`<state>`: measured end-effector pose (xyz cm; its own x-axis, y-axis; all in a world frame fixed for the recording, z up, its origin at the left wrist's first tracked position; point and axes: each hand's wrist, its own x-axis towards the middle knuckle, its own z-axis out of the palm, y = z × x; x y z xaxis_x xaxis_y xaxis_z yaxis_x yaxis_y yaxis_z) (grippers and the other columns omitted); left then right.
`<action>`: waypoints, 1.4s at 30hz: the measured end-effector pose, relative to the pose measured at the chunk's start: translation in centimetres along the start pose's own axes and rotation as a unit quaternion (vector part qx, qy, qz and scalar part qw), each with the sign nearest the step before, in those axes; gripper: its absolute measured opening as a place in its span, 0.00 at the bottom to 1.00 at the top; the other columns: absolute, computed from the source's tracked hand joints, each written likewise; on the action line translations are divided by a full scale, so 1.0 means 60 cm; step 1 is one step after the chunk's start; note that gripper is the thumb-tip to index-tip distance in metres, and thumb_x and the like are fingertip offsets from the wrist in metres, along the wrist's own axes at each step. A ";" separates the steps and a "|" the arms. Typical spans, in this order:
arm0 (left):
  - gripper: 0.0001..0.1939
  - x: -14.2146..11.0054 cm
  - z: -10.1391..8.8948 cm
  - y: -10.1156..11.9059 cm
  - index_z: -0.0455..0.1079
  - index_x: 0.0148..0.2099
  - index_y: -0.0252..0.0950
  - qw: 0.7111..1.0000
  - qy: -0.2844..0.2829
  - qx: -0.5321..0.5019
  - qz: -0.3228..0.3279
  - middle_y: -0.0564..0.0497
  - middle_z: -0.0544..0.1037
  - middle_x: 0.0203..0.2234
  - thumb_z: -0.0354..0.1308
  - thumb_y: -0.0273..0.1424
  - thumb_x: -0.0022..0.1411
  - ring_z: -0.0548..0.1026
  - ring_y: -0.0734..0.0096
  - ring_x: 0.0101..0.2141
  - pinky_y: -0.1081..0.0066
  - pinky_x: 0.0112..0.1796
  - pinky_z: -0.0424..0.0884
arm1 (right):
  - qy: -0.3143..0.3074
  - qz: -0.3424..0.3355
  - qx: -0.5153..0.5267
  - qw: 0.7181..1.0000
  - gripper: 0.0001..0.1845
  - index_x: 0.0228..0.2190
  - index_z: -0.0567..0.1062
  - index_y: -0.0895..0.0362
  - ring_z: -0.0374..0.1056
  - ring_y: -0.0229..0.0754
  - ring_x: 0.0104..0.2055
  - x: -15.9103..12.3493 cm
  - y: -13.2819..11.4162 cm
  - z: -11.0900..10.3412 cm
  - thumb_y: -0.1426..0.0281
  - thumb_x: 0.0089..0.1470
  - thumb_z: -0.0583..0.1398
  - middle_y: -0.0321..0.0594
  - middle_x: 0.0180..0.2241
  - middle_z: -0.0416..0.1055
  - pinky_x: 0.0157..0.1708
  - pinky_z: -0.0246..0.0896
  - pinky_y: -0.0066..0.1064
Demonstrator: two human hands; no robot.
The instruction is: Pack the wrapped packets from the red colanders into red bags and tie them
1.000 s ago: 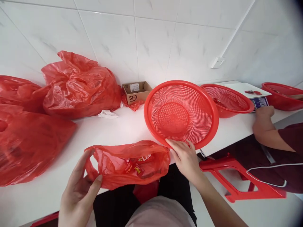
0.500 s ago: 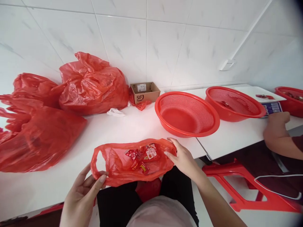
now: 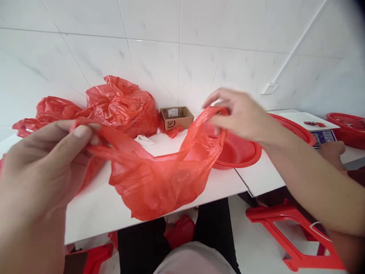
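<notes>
A small red plastic bag (image 3: 159,179) hangs in the air above the front edge of the white table (image 3: 97,205). My left hand (image 3: 37,171) pinches its left handle, close to the camera. My right hand (image 3: 242,114) pinches its right handle, raised higher over the red mesh basket (image 3: 242,152). The bag sags between both hands, and its contents are hidden by the plastic.
Large stuffed red bags (image 3: 122,106) lie at the back left by the tiled wall. A small cardboard box (image 3: 176,118) stands behind them. More red baskets (image 3: 346,129) sit at the right, where another person's hand (image 3: 332,152) rests. A red stool (image 3: 291,232) stands below.
Both hands have lifted the small bag off the table by its handles. The red basket that my right hand held tilted a second ago now lies flat on the table.
</notes>
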<state>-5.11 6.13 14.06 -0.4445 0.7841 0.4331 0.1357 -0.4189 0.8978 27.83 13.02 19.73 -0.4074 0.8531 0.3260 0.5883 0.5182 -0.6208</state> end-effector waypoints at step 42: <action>0.06 0.029 0.101 -0.018 0.76 0.33 0.37 0.887 -0.437 0.132 -0.066 0.52 0.76 0.28 0.63 0.33 0.55 0.71 0.70 0.31 0.72 0.34 0.67 | -0.084 -0.143 0.273 0.948 0.06 0.41 0.69 0.54 0.68 0.39 0.47 0.050 -0.004 0.149 0.70 0.61 0.57 0.39 0.42 0.71 0.51 0.64 0.39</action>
<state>-0.67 10.72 14.32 0.3694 0.9220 0.1157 0.3877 -0.2661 0.8825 20.22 14.90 14.51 -0.6281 0.6374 0.4463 0.0075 0.5785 -0.8156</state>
